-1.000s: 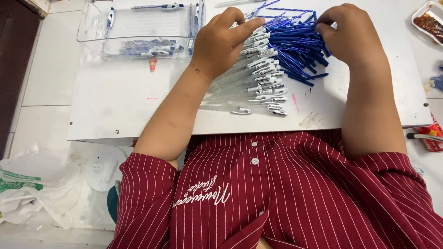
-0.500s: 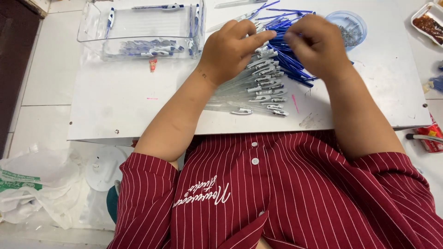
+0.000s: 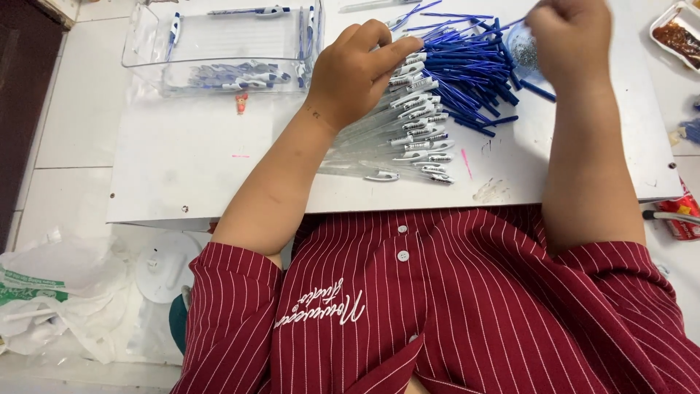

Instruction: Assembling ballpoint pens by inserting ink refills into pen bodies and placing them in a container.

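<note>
A fan of clear pen barrels [image 3: 408,142] with white clips lies on the white board [image 3: 197,168]. My left hand [image 3: 361,69] rests on the fan's upper end, fingers curled over the barrels. A heap of blue refills [image 3: 467,80] lies just to the right of that hand. My right hand [image 3: 572,33] is raised at the top right, fingers closed, over a small round clear dish [image 3: 521,49] of tiny metal parts. What the right fingers pinch cannot be seen.
A clear plastic tray [image 3: 219,47] with several finished blue-and-white pens stands at the board's far left. A food container [image 3: 674,33] sits at the top right edge. White plastic bags [image 3: 65,292] lie on the tiled floor at the lower left. A red packet [image 3: 682,215] lies at the right.
My right hand has left the blue refills and moved up and to the right, over the small dish. My left hand has stayed on the pen barrels.
</note>
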